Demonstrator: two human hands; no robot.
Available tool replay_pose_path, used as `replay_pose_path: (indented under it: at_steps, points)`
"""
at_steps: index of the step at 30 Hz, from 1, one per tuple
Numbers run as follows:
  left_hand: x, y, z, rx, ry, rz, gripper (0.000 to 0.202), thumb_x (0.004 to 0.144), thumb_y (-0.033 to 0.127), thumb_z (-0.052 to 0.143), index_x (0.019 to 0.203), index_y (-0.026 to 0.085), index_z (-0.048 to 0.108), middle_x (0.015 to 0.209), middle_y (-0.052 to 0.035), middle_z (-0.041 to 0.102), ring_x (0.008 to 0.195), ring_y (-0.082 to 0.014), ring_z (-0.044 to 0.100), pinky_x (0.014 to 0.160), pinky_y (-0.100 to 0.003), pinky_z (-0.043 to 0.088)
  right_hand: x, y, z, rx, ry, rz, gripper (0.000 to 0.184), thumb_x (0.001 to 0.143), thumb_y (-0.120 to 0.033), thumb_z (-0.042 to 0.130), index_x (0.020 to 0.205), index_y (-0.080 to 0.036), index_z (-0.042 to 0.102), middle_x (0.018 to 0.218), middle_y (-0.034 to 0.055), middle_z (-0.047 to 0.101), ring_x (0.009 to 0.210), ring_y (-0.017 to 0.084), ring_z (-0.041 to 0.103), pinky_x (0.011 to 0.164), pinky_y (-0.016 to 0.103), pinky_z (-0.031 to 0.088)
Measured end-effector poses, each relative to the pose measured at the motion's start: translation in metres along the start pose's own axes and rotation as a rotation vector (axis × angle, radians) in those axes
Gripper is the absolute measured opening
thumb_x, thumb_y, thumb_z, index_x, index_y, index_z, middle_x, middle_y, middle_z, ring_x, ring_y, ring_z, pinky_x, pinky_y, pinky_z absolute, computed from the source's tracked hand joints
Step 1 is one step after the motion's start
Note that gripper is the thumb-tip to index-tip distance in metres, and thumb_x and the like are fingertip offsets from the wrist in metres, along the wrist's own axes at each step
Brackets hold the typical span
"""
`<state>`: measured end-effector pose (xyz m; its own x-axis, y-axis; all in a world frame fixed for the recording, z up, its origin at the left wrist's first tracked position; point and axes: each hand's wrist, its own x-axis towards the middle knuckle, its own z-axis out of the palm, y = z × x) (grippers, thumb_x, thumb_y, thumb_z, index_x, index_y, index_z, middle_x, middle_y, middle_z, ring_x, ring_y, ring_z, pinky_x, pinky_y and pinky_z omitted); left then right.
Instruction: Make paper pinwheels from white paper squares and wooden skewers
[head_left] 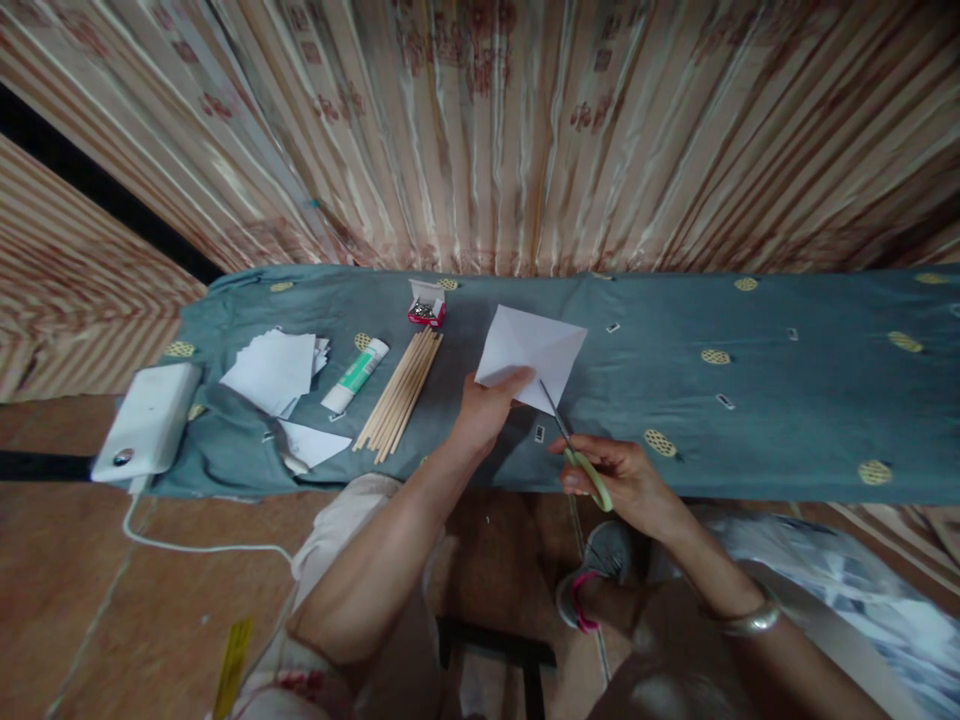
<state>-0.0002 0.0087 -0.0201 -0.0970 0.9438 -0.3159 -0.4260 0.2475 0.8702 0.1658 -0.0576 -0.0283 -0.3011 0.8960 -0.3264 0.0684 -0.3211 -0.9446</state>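
Note:
My left hand (487, 405) pinches a square of white paper (531, 345) by its near left side, thumb on top. Crease lines run across the sheet toward its middle. In my right hand (611, 475) is a pair of scissors (589, 478) with light green handles. Their blades lie at the paper's near edge, pointing inward toward the centre, close to my left thumb. Whether the blades are parted is too small to tell. To the left of the paper lies a bundle of thin wooden sticks (399, 395).
A green-and-white glue stick (355, 376) lies left of the sticks. Behind them stands an open small red box (427, 305) of metal pins. Further left are stacked white papers (274, 368), a folded paper piece (313, 443) and a white power bank (150, 415) with a cable. A curtain (480, 140) hangs behind.

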Motion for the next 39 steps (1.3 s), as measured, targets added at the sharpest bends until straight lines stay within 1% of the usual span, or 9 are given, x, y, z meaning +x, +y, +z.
replay_pose_path:
  at_steps: [6,11,14,19,22,27,32,35,39]
  points:
    - [0.0006,-0.0008,-0.0024,0.041,0.0,-0.003,0.02,0.051,0.024,0.076,0.066,0.015,0.067,0.066,-0.002,0.067,0.06,-0.0149,0.058,0.059,-0.028,0.046,-0.0007,-0.0004,-0.0018,-0.018,-0.031,-0.016,0.042,0.062,-0.047,0.08,0.09,-0.018,0.07,0.06,-0.0035,0.058,0.054,0.01,0.052,0.052,0.024,0.043]
    - [-0.0032,-0.0004,-0.0004,0.073,-0.02,-0.026,0.019,0.051,0.023,0.076,0.065,0.013,0.068,0.063,-0.0015,0.066,0.057,-0.0143,0.056,0.058,-0.028,0.044,-0.0007,-0.0005,-0.0027,-0.055,-0.012,-0.025,0.042,0.061,-0.045,0.081,0.091,-0.017,0.071,0.057,-0.0047,0.053,0.053,0.009,0.046,0.048,0.022,0.037]
    - [-0.004,0.0001,0.0005,0.07,-0.01,-0.03,0.017,0.052,0.022,0.076,0.064,0.013,0.068,0.062,-0.0016,0.066,0.057,-0.0145,0.056,0.058,-0.028,0.043,-0.0006,-0.0007,-0.0017,-0.043,0.0,-0.014,0.043,0.06,-0.046,0.081,0.09,-0.017,0.071,0.058,-0.0045,0.054,0.053,0.009,0.046,0.049,0.023,0.039]
    - [-0.0039,0.0008,0.0004,0.07,0.003,-0.025,0.018,0.051,0.023,0.076,0.064,0.013,0.067,0.061,-0.0014,0.065,0.056,-0.0139,0.055,0.056,-0.027,0.042,-0.0001,-0.0023,0.001,0.065,0.03,0.059,0.047,0.052,-0.047,0.085,0.086,-0.018,0.07,0.058,-0.0048,0.057,0.052,0.009,0.051,0.054,0.024,0.045]
    - [-0.0049,0.0008,0.0009,0.068,-0.007,-0.022,0.019,0.051,0.024,0.076,0.063,0.013,0.067,0.06,-0.0006,0.065,0.055,-0.0131,0.055,0.056,-0.026,0.041,0.0002,-0.0033,0.0013,0.076,0.031,0.074,0.046,0.052,-0.047,0.085,0.084,-0.018,0.071,0.057,-0.0044,0.057,0.051,0.009,0.051,0.051,0.023,0.043]
    - [-0.006,0.0003,0.002,0.095,-0.011,-0.02,0.018,0.05,0.024,0.077,0.061,0.014,0.067,0.059,0.0001,0.064,0.054,-0.0125,0.054,0.054,-0.026,0.041,0.0005,-0.0047,0.0013,0.064,0.036,0.059,0.044,0.051,-0.043,0.086,0.084,-0.018,0.071,0.055,-0.005,0.057,0.051,0.008,0.052,0.049,0.021,0.041]
    - [-0.0062,0.0007,0.0016,0.122,-0.007,-0.004,0.016,0.051,0.023,0.076,0.059,0.014,0.066,0.057,0.0001,0.063,0.054,-0.0121,0.053,0.054,-0.025,0.039,0.0004,-0.005,0.0016,0.1,0.05,0.088,0.043,0.049,-0.045,0.086,0.081,-0.019,0.071,0.054,-0.005,0.058,0.049,0.009,0.053,0.05,0.022,0.044]
    - [-0.0064,0.0001,0.0013,0.131,0.003,-0.005,0.017,0.051,0.024,0.077,0.06,0.014,0.066,0.059,-0.0006,0.064,0.055,-0.0128,0.054,0.055,-0.026,0.04,0.0,-0.0054,0.0018,0.119,0.062,0.105,0.043,0.049,-0.045,0.086,0.08,-0.019,0.072,0.054,-0.0047,0.059,0.049,0.009,0.054,0.049,0.021,0.043]
    - [-0.0058,-0.0016,0.0012,0.139,0.005,-0.009,0.016,0.051,0.023,0.076,0.06,0.014,0.067,0.06,-0.0006,0.064,0.055,-0.013,0.054,0.054,-0.026,0.041,0.0002,-0.0068,0.0025,0.122,0.066,0.107,0.043,0.045,-0.039,0.089,0.079,-0.019,0.073,0.053,-0.0054,0.06,0.049,0.007,0.054,0.048,0.018,0.042]
